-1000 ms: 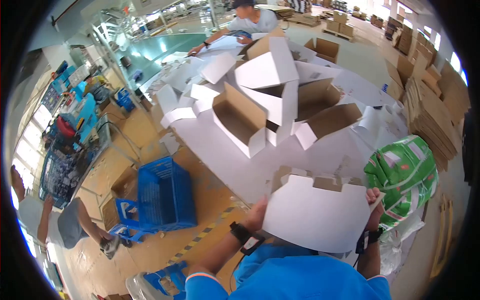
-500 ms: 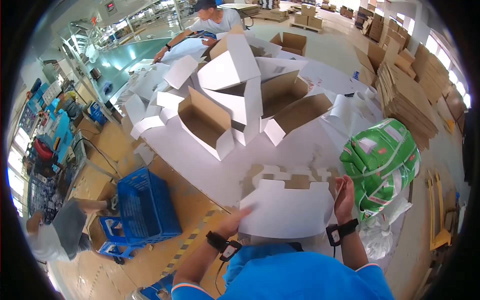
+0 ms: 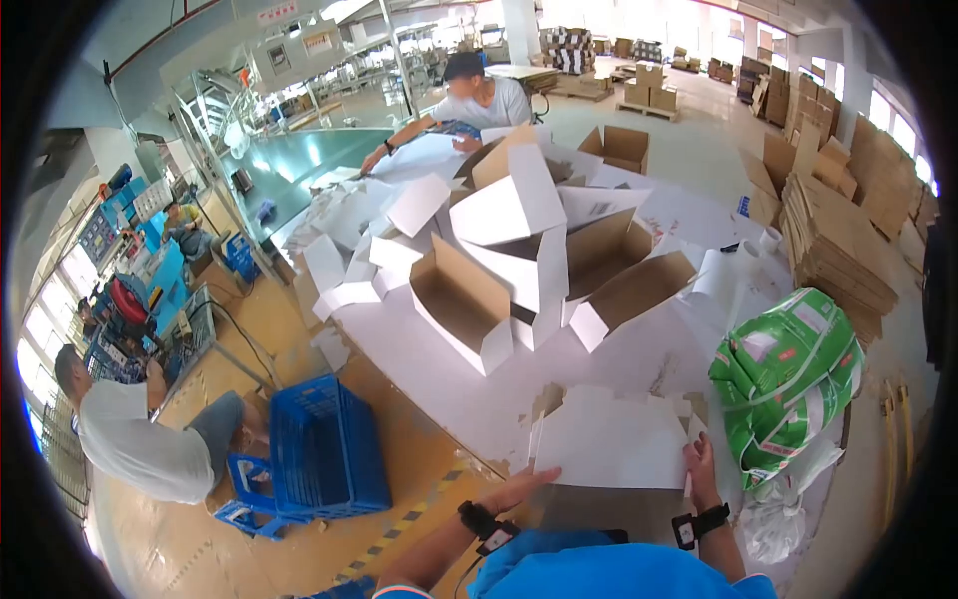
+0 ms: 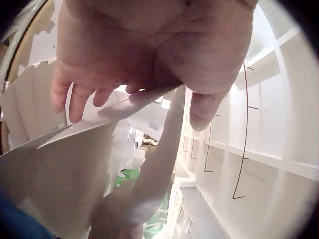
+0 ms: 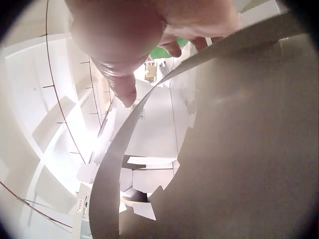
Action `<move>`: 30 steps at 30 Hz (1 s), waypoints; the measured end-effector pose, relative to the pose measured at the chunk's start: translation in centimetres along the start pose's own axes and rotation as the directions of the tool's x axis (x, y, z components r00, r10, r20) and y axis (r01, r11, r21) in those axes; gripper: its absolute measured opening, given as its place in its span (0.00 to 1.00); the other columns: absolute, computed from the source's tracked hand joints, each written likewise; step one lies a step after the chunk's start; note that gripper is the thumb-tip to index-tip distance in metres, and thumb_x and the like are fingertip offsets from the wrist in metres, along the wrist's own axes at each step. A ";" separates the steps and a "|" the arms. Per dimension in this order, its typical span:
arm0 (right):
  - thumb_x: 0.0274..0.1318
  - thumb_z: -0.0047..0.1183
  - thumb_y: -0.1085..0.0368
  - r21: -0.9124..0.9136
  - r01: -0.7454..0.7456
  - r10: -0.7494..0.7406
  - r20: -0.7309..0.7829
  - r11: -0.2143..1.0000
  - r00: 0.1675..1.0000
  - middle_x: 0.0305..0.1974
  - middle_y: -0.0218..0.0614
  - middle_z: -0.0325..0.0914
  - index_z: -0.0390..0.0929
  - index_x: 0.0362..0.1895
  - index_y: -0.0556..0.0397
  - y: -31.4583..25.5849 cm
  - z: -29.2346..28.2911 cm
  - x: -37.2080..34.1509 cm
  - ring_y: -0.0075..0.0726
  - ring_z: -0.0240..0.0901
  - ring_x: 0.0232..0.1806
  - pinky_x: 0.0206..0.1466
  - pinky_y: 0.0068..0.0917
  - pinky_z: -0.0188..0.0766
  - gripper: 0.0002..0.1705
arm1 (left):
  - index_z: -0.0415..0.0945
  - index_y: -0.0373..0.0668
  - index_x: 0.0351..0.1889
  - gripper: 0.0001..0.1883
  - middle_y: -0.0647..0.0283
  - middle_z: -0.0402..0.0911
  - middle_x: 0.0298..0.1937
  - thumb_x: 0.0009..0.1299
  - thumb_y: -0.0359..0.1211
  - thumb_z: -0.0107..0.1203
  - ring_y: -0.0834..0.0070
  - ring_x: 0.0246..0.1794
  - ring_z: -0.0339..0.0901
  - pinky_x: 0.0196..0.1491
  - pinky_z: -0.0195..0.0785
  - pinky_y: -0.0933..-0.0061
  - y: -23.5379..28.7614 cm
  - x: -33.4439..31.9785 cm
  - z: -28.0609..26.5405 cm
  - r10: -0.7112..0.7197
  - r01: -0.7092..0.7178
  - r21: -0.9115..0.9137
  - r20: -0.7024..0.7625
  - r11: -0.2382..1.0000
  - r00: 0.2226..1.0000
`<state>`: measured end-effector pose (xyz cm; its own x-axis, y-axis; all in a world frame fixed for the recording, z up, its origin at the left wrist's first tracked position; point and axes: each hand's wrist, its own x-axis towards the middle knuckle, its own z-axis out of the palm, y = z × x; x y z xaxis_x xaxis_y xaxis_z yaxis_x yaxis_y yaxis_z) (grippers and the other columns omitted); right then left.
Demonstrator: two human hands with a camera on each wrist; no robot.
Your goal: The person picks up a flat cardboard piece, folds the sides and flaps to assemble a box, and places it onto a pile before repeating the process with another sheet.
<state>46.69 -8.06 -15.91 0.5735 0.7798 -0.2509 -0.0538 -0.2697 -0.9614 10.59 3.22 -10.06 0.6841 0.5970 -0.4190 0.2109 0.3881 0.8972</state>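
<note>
A flat white cardboard piece (image 3: 611, 439) with notched brown far edges lies before the person at the table's near edge, its near side bent down. My left hand (image 3: 521, 487) touches its left near corner with fingers extended; in the left wrist view the board's edge meets the palm of the left hand (image 4: 154, 50), between spread thumb and fingers. At the right edge, my right hand (image 3: 702, 471) holds the board. The right wrist view shows the thumb of the right hand (image 5: 149, 40) on one side of the board (image 5: 239, 134) and fingers on the other, partly hidden.
Open white boxes with brown insides (image 3: 461, 299) are heaped farther back on the table (image 3: 419, 369). A green bag (image 3: 788, 379) stands at right, a blue crate (image 3: 324, 449) on the left. One person (image 3: 489, 100) leans over the far side; another (image 3: 150, 429) sits at left.
The white board has tipped down flatter, away from the body. My left hand has flattened at its near corner, and my right hand has closed in on the right edge. The person at left sits more upright.
</note>
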 end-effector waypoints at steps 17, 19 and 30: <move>0.42 0.64 0.62 -0.168 0.245 -0.209 0.210 0.955 0.955 0.66 0.48 0.57 0.53 0.69 0.55 -5.8 0.8 -1.6 0.47 0.54 0.67 0.67 0.44 0.55 0.49 | 0.48 0.35 0.71 0.32 0.59 0.59 0.69 0.75 0.43 0.43 0.68 0.68 0.56 0.69 0.46 0.70 6.5 1.3 -2.5 0.144 -0.141 0.228 0.004 0.963 0.990; 0.41 0.66 0.63 -0.266 0.421 -0.393 0.154 0.867 0.906 0.65 0.47 0.59 0.54 0.69 0.55 -8.4 1.3 -1.3 0.45 0.55 0.67 0.66 0.43 0.55 0.49 | 0.50 0.35 0.71 0.31 0.59 0.61 0.68 0.75 0.40 0.43 0.69 0.67 0.56 0.68 0.46 0.71 8.5 0.9 -1.7 0.150 -0.139 0.304 -0.015 0.942 0.988; 0.43 0.66 0.69 -0.012 0.275 -0.224 0.544 0.961 0.808 0.53 0.39 0.72 0.65 0.61 0.56 -12.9 4.9 -2.1 0.31 0.70 0.54 0.58 0.34 0.67 0.38 | 0.53 0.35 0.70 0.26 0.59 0.67 0.62 0.75 0.34 0.40 0.72 0.62 0.60 0.65 0.51 0.74 16.3 -7.6 -0.8 0.186 -0.190 0.331 0.047 0.924 0.982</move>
<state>42.17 -3.43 -3.54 0.0306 0.9984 -0.0483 0.1162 -0.0516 -0.9919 8.28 5.55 7.65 0.7431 0.6253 -0.2383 0.2958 0.0125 0.9552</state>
